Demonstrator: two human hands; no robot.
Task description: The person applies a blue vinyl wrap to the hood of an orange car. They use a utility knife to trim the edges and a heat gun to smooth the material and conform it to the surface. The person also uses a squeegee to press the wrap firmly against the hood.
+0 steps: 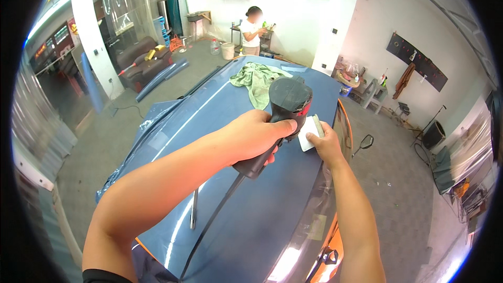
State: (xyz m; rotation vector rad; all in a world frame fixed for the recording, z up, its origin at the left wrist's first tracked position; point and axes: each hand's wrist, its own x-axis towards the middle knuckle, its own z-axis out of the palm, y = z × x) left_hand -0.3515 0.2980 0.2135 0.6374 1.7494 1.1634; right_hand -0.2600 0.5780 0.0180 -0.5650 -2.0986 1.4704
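Just right of the tool (289, 97) clasped by the left hand (262, 132), a card (307, 137) is pinched by the right hand (328, 145).

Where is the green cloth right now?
In the head view, the green cloth lies bunched above centre, on the far part of the blue surface, just beyond and left of the black tool in your left hand.
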